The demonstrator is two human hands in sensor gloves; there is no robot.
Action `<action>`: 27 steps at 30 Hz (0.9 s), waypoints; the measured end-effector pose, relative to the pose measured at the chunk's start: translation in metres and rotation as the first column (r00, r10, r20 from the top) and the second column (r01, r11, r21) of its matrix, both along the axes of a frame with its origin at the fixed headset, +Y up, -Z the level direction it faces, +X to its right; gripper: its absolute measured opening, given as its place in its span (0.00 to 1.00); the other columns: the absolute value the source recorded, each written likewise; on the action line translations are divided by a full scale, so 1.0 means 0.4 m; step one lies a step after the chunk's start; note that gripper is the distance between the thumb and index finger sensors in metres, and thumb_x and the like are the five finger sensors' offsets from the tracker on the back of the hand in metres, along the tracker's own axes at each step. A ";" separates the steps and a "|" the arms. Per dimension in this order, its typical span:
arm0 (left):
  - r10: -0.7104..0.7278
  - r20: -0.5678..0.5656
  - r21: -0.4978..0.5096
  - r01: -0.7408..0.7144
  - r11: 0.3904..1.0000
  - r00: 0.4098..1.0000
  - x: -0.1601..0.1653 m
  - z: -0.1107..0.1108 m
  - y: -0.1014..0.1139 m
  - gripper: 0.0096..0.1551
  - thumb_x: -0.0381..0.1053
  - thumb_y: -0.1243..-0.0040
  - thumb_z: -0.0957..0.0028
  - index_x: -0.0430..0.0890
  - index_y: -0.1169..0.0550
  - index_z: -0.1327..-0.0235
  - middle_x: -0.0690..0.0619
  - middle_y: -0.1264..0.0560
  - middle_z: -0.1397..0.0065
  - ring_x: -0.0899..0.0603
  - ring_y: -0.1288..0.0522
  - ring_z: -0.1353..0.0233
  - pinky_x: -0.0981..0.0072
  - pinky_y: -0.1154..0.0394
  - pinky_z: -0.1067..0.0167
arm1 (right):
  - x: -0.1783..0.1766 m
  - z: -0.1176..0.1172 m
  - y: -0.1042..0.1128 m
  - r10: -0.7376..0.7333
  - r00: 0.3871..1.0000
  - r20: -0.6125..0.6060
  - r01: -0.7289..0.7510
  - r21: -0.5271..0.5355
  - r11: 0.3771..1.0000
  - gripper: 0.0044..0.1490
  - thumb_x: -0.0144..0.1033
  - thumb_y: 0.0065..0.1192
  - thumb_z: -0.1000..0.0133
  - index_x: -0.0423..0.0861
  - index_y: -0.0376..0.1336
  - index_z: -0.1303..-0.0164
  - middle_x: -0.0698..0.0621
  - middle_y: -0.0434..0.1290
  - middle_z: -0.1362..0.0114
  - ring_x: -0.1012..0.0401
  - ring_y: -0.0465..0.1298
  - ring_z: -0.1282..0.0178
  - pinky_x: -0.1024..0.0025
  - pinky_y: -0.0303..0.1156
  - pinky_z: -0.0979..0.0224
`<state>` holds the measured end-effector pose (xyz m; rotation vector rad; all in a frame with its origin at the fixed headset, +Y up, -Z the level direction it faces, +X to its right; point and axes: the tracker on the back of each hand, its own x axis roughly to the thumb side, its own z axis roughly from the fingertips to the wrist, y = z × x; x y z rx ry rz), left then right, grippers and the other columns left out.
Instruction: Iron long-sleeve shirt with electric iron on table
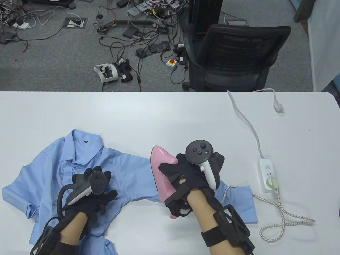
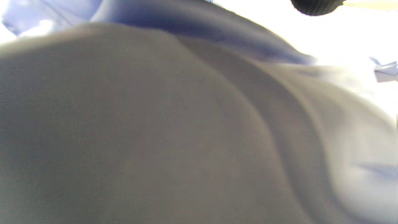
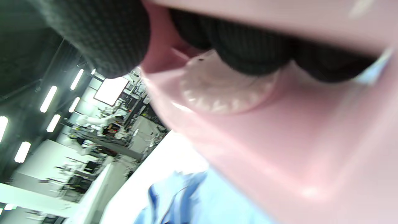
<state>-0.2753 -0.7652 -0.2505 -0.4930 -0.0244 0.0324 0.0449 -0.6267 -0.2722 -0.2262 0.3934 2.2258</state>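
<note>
Both of our gloved hands are working over the light-blue long-sleeve cotton shirt that is lying rumpled on the white table, collar toward the far edge and one sleeve stretching out to the right. We are pressing our left hand flat on the shirt's chest, fingers spread and straight, gripping nothing. We are wrapping our right hand around the handle of the pink plastic electric iron; in the right wrist view the gloved fingers are curling under the handle just above a ribbed white dial. We are holding the iron tipped on its side over the right sleeve, pointed tip away from us. Its braided cord is running across the table to a white power strip, and a second white cable is trailing off toward the far edge. Our left wrist view is showing only blurred fabric.
</note>
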 end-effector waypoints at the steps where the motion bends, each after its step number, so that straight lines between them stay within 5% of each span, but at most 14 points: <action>1: -0.003 0.004 -0.008 0.003 1.000 1.000 0.002 0.000 -0.004 0.45 0.76 0.56 0.47 0.64 0.55 0.22 0.54 0.68 0.15 0.41 0.68 0.16 0.35 0.73 0.30 | -0.011 -0.004 -0.006 -0.010 1.000 -0.001 0.010 -0.020 1.000 0.40 0.55 0.69 0.61 0.40 0.61 0.49 0.42 0.67 0.50 0.61 0.79 0.63 0.63 0.82 0.57; 7: -0.042 0.014 -0.102 0.044 0.994 0.999 0.014 -0.010 -0.047 0.45 0.76 0.57 0.47 0.64 0.57 0.23 0.55 0.69 0.15 0.42 0.69 0.16 0.35 0.74 0.30 | -0.037 -0.042 -0.061 0.002 1.000 -0.010 -0.003 -0.101 0.995 0.39 0.58 0.66 0.60 0.42 0.60 0.50 0.45 0.68 0.50 0.64 0.83 0.60 0.65 0.86 0.54; 17: -0.017 -0.003 -0.110 0.017 0.994 1.000 0.007 -0.015 -0.056 0.45 0.76 0.58 0.47 0.65 0.58 0.23 0.54 0.69 0.14 0.42 0.69 0.16 0.35 0.74 0.30 | -0.040 -0.100 -0.255 -0.200 0.975 0.101 0.222 -0.312 0.924 0.42 0.53 0.66 0.58 0.37 0.56 0.46 0.40 0.63 0.48 0.62 0.81 0.58 0.65 0.85 0.53; 27: -0.014 -0.035 -0.139 0.009 0.990 0.999 -0.002 -0.026 -0.076 0.46 0.78 0.58 0.48 0.65 0.61 0.25 0.53 0.70 0.15 0.40 0.71 0.17 0.33 0.73 0.30 | 0.023 -0.074 -0.307 -0.078 0.993 0.086 0.106 -0.392 0.914 0.44 0.56 0.64 0.57 0.35 0.57 0.46 0.40 0.64 0.49 0.63 0.84 0.58 0.68 0.87 0.55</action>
